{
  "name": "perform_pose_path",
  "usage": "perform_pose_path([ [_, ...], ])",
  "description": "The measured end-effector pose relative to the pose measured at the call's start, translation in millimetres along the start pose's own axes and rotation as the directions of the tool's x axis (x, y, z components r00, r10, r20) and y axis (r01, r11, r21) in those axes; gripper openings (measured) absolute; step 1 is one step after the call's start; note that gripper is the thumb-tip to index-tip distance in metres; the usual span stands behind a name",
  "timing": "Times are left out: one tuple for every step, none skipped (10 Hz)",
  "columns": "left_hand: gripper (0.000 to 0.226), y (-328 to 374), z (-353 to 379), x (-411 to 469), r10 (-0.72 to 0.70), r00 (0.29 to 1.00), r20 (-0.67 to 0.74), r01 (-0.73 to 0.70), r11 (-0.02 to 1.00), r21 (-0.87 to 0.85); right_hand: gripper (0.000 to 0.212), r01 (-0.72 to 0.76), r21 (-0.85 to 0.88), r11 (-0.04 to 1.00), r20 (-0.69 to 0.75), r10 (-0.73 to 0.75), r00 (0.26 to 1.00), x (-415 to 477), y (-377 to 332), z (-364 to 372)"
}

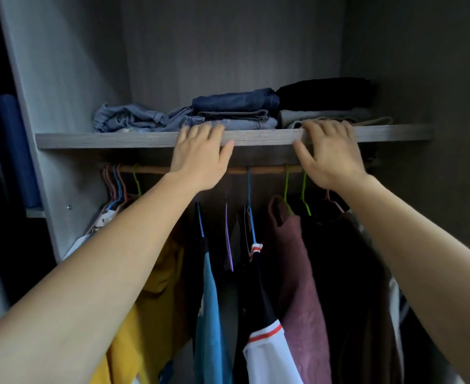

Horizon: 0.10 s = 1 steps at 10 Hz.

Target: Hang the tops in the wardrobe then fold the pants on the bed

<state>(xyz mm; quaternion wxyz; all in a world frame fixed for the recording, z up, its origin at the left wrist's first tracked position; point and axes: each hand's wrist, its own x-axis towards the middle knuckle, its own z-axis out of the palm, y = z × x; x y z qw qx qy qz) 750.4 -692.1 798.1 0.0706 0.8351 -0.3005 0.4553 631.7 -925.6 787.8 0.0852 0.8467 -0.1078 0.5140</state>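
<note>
There, left hand (pixel 200 157), right hand (pixel 332 155) on shelf (pixel 103 139).

Inside the wardrobe (pixel 62 79) a shelf (pixel 89 139) runs across above a rail (pixel 264 169); on the shelf a crumpled heap (pixel 128 120) lies left, a stack of folded jeans (pixel 236 109) in the middle and a folded pile (pixel 325 103) right, each touching the next; tops (pixel 297 273) hang from the rail below; the left hand (pixel 200 156) and right hand (pixel 331 153) rest on the shelf's front edge, before the jeans and the pile.

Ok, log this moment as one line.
place: wardrobe shelf | left hand: open, fingers at folded jeans | right hand: open, fingers at beige folded cloth | tops: hung on rail below
</note>
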Motion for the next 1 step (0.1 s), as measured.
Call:
perform_pose_path([
  [0.058,-3.2,-3.4,-42.4,-0.013,1.0,0.004,0.013,0.999,-0.033,0.054,-0.076,0.071,0.995,0.053,0.072,0.996,-27.4,-20.7,-20.1],
])
